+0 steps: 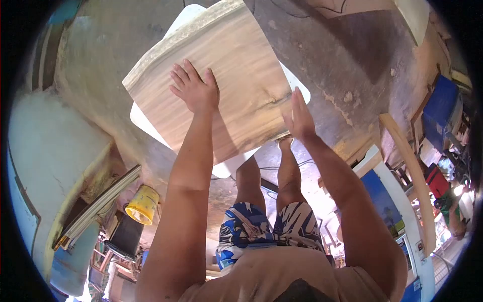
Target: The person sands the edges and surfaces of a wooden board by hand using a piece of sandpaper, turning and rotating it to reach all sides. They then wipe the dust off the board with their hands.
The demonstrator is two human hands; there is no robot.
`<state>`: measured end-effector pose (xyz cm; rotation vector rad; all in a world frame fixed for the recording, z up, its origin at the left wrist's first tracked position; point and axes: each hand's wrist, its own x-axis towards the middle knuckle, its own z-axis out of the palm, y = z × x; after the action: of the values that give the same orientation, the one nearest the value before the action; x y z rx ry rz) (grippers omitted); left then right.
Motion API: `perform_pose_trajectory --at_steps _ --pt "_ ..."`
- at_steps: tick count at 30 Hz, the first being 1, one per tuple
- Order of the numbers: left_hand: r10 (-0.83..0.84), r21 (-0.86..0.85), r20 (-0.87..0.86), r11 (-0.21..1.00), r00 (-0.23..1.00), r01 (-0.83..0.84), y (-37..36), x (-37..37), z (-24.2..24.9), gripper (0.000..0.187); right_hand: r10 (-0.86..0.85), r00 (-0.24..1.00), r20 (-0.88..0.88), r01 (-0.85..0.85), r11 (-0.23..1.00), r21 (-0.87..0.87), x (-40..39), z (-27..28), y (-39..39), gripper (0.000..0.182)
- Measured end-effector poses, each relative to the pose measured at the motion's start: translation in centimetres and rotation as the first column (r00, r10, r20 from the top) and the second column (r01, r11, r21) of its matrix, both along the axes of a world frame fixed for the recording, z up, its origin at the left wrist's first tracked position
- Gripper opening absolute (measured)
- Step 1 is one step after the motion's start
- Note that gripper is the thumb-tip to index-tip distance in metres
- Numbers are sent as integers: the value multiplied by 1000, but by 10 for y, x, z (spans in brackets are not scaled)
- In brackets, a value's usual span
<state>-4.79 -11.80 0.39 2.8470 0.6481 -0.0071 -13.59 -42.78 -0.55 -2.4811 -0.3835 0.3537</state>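
Observation:
A thick wooden slab (241, 70) with wavy grain and a rough, pale live edge lies on a white table top (297, 85) with rounded corners. The slab sits turned against the table, so white corners stick out from under it. On the left part of its face rests my left hand (195, 92), palm down and fingers spread. My right hand (301, 117) is at the slab's right edge, fingers stretched out and pointing away from me. A dark crack runs through the grain just left of that hand.
A yellow bucket (143, 205) stands on the left below some leaning strips (100, 206). To the right are a curved wooden frame (412, 181), a blue bin (440, 111) and clutter. A cable runs over the concrete floor (347, 65) near my feet.

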Motion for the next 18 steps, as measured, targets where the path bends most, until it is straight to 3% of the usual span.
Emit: perform_pose_trajectory --at_steps 2,7,9,12,13,15,18 --pt "-6 5 2 1000 1000 6 1 -2 -4 73 -141 987 -75 147 986 83 -15 10 1 82" --pt "-17 43 12 999 1000 17 2 -3 -7 72 -155 972 -178 172 982 83 -41 20 -10 80" --pt "-20 64 22 998 1000 19 2 -2 -9 71 -73 997 34 69 994 88 -37 13 -9 77" --pt "-22 66 4 998 1000 22 2 -2 -7 72 -136 985 103 126 987 102 7 -8 10 76" --pt "-23 67 17 998 1000 22 3 -2 -9 72 -139 985 101 128 986 103 26 -7 17 76" --pt "-32 68 22 997 999 30 1 -5 -11 71 -122 985 -119 129 990 56 54 1 27 75" --pt "-36 65 43 997 998 33 0 -2 -9 72 -113 993 -32 116 987 107 58 -1 30 76"
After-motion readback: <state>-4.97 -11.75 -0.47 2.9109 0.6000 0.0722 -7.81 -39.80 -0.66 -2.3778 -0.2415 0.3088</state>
